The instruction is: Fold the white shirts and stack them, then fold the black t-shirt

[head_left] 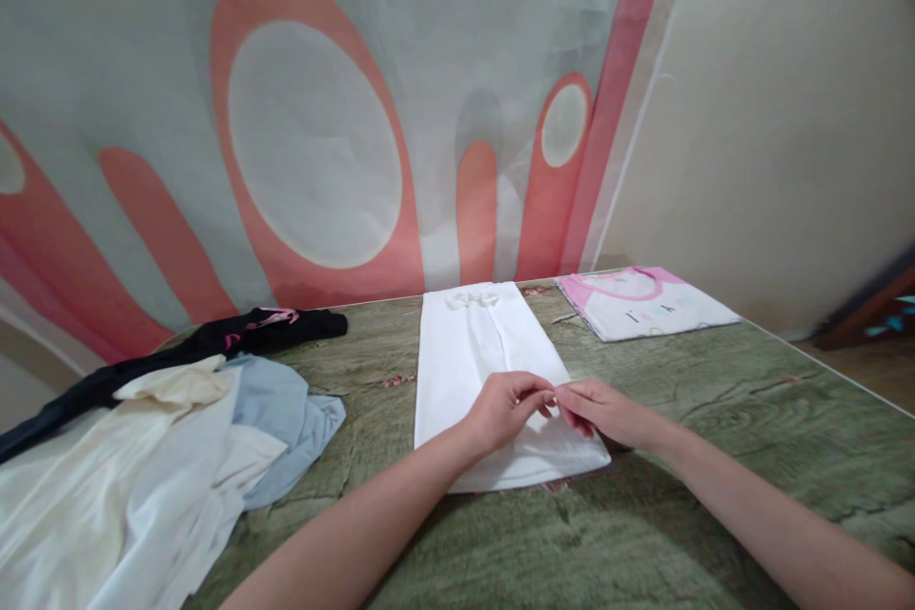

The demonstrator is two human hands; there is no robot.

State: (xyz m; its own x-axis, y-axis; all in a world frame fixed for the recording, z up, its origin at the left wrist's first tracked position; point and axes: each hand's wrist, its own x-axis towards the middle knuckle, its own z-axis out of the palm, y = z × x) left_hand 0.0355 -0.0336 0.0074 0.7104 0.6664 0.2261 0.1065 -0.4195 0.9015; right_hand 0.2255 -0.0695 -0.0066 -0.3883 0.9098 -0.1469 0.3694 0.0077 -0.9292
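Pale grey wall (315, 143) with coral-pink loops and bars rises behind a green-brown, wood-patterned surface (715, 467); a plain beige wall (793, 105) stands to the right. Through the head camera I see two bare hands meeting just right of centre. Fingers are curled on both the left hand (504, 415) and the right hand (604, 408), with the fingertips together or nearly so; I cannot tell whether they pinch anything between them.

Directly under them lies a flat white garment (464, 353), a neat long panel with a small ruffled bow (472, 300) at its far end. Its long axis runs away from me towards the patterned wall, so most of it stretches ahead of the hands. They are over its near, right-hand part: the left hand is well over the cloth, while the right hand comes in across its right edge.

Farther out, to the right and back, I see a folded pink-and-white shirt (629, 310) with lettering. On the left, loose cream clothes (164, 457) lie heaped beside a pale blue garment (282, 415), with a black garment (214, 338) behind them.
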